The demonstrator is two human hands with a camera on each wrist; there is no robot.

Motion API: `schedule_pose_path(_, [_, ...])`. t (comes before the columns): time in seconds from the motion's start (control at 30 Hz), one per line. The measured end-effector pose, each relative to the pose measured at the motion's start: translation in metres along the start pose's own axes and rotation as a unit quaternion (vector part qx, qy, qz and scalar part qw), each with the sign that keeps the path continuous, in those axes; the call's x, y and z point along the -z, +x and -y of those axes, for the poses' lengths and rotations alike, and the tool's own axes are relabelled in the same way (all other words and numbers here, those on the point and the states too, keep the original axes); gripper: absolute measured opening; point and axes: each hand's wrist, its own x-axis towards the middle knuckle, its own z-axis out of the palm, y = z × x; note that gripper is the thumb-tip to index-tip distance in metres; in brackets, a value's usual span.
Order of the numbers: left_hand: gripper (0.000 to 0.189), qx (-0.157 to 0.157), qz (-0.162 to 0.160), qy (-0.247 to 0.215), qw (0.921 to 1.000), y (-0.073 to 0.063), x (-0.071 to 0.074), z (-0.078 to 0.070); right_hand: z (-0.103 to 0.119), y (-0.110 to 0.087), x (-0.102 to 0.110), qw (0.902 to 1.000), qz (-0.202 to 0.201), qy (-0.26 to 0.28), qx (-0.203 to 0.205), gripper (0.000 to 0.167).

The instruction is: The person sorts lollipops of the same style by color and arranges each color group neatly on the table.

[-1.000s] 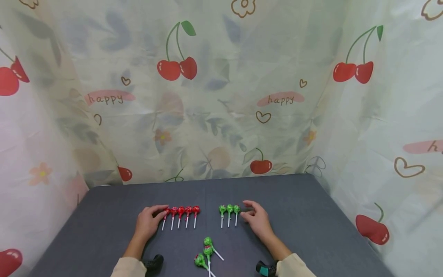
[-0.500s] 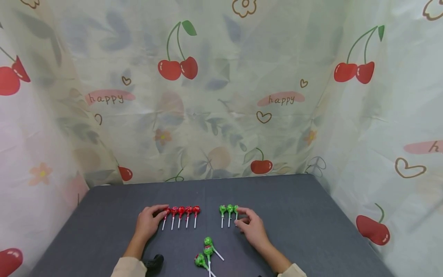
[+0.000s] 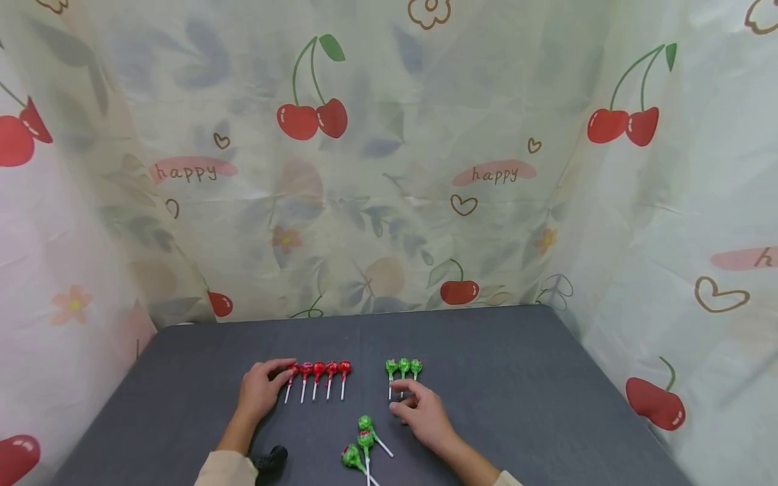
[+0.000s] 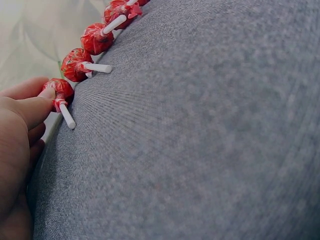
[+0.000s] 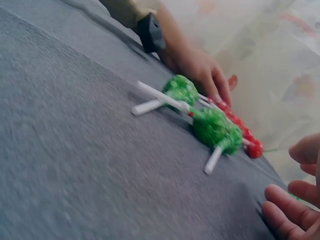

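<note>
My left hand (image 3: pixel 258 393) pinches the leftmost red lollipop (image 4: pixel 61 89) by its wrapped head, thumb and finger either side of it. That lollipop lies at the end of a row of several red lollipops (image 3: pixel 319 369), white sticks toward me. Farther right, a row of 3 green lollipops (image 3: pixel 404 365) lies with sticks toward me. My right hand (image 3: pixel 427 417) holds nothing; its fingers are relaxed and apart, partly covering the green row's sticks in the head view. Nearer me, a loose pile of 3 green lollipops (image 5: pixel 210 125) lies to the left of that hand.
A dark grey cloth-covered table (image 3: pixel 200 378) carries everything. Patterned curtains (image 3: pixel 377 169) with cherries and "happy" prints stand behind it and at both sides. A black device (image 3: pixel 271 464) is strapped at the left wrist.
My right hand has moved from beside the rightmost green lollipop of the row, leftward and toward me, to near the loose green pile. The left hand stays put on the red lollipop.
</note>
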Motion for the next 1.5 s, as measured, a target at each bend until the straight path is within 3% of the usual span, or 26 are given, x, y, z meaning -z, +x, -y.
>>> schedule_pose_path(0.37, [0.028, 0.001, 0.003, 0.000, 1.0000, 0.000, 0.000, 0.001, 0.006, 0.006, -0.020, 0.9952, 0.080, -0.055, 0.009, 0.030])
schedule_pose_path(0.6, [0.028, 0.002, 0.003, 0.000, 1.0000, 0.001, 0.000, 0.000, 0.013, 0.009, -0.025, 0.9866, 0.127, -0.091, 0.048, 0.028])
schedule_pose_path(0.77, [0.027, -0.002, 0.003, -0.005, 1.0000, 0.002, 0.001, 0.002, 0.012, 0.011, -0.026, 0.9753, 0.161, -0.129, 0.080, 0.026])
schedule_pose_path(1.03, [0.026, -0.026, -0.008, 0.007, 0.9996, 0.001, 0.000, 0.003, 0.010, 0.011, -0.025, 0.9476, 0.199, -0.197, 0.154, 0.028])
schedule_pose_path(1.33, [0.027, -0.019, -0.004, 0.004, 0.9998, 0.000, 0.000, 0.003, 0.011, 0.008, -0.020, 0.9386, 0.220, -0.224, 0.144, 0.033])
schedule_pose_path(1.5, [0.027, -0.021, -0.004, 0.004, 0.9998, 0.000, 0.001, 0.002, 0.011, 0.005, -0.016, 0.9426, 0.225, -0.213, 0.126, 0.035])
